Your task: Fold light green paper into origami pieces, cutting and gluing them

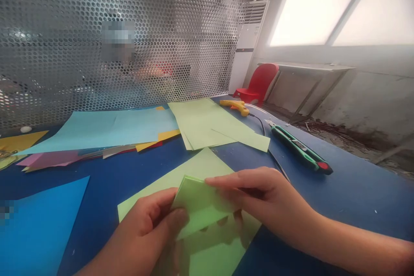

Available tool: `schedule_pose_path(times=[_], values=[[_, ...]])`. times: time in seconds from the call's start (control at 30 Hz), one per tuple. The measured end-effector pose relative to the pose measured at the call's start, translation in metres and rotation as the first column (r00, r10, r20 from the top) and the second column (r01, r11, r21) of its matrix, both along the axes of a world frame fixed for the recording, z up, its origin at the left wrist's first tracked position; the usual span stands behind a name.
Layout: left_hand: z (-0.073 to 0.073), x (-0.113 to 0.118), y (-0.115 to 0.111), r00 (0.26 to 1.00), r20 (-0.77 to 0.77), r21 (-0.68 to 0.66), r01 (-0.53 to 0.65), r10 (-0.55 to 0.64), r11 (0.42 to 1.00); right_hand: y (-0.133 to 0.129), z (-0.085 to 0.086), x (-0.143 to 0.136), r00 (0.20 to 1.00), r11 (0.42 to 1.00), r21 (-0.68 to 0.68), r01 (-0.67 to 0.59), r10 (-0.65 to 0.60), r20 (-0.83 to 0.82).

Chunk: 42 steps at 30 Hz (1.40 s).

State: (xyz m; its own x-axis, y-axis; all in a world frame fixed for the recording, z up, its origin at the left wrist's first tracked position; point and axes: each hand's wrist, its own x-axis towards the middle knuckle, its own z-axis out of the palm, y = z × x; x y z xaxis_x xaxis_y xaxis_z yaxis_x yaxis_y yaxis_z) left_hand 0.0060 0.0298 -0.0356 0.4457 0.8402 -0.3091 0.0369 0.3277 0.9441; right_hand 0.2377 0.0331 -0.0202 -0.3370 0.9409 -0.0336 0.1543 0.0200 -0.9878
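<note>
A folded piece of green paper (202,207) is held up between both hands, low in the middle of the head view. My left hand (152,220) pinches its left edge, thumb in front. At the upper right edge my right hand (255,194) grips it, index finger stretched along the top and the other fingers partly hidden. Below the folded piece, a larger light green sheet (207,161) lies on the blue table (349,207). Another pale green sheet (207,123), with a narrow strip on it, lies farther back.
A green utility knife (299,146) lies at right, near a yellow corded tool (236,106). Light blue sheets (106,129) cover coloured papers at left; a bright blue sheet (39,228) lies nearer. A perforated metal screen (161,21) bounds the back, with a person behind it.
</note>
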Motion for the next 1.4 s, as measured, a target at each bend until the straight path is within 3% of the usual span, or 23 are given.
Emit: schedule_pose_path(times=[0.17, 0.23, 0.37, 0.57, 0.7, 0.8, 0.93, 1.1, 1.2, 1.4], values=[[0.006, 0.001, -0.001, 0.999, 0.001, -0.042, 0.033, -0.033, 0.999, 0.002, 0.001, 0.000, 0.998, 0.997, 0.073, 0.015, -0.020, 0.065], [0.012, 0.004, -0.002, 0.997, 0.008, -0.086, 0.076, -0.076, 0.993, 0.003, -0.001, 0.000, 0.999, 1.000, 0.022, -0.019, 0.018, 0.033], [0.021, 0.009, -0.003, 0.968, -0.168, -0.041, 0.184, -0.188, 0.982, 0.003, -0.005, 0.000, 0.993, 0.991, -0.091, -0.100, 0.105, 0.047], [0.021, 0.010, -0.003, 0.967, -0.169, -0.019, 0.192, -0.192, 0.981, -0.002, -0.005, -0.001, 0.983, 0.982, 0.130, -0.134, 0.115, 0.146], [0.021, 0.010, -0.002, 0.966, -0.173, -0.025, 0.192, -0.194, 0.981, -0.004, -0.005, -0.001, 0.982, 0.931, 0.326, -0.162, 0.120, 0.146], [0.020, 0.008, -0.001, 0.979, -0.070, -0.076, 0.184, -0.189, 0.980, -0.004, -0.007, 0.002, 0.974, 0.899, 0.390, -0.199, 0.136, 0.182], [0.017, 0.006, -0.002, 0.980, 0.107, -0.175, 0.186, -0.170, 0.967, -0.003, -0.008, 0.006, 0.965, 0.907, 0.342, -0.245, 0.194, 0.177], [0.011, -0.001, -0.003, 0.962, 0.273, -0.315, 0.107, -0.018, 0.943, -0.002, -0.007, 0.008, 0.950, 0.898, 0.315, -0.307, 0.266, 0.166], [0.002, -0.010, -0.001, 0.952, 0.298, -0.384, 0.049, 0.073, 0.922, 0.000, -0.008, 0.010, 0.948, 0.906, 0.294, -0.305, 0.260, 0.185], [0.000, -0.008, 0.003, 0.943, 0.310, -0.249, 0.206, -0.124, 0.946, 0.001, -0.010, 0.014, 0.915, 0.846, 0.399, -0.355, 0.226, 0.335]])
